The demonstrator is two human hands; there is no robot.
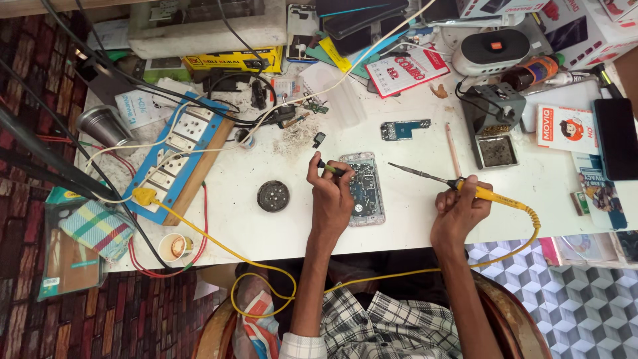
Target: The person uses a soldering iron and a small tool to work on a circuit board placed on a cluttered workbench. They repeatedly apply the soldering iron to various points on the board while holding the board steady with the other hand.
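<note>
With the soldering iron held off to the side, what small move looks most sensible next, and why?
Probably swing the soldering iron in the right hand leftward onto the opened phone. Its tip points at the board but hangs apart from it, while the left hand already holds a small tool at the phone's top edge.

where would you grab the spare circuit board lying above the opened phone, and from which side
Take the small circuit board by its two long edges, near the middle, coming straight down from above. It lies flat on the white table, long side running left to right, with bare table along both long edges, so fingers can straddle it there. Avoid its face, which carries components. The pencil lies just to its right, so keep off that end.
</note>
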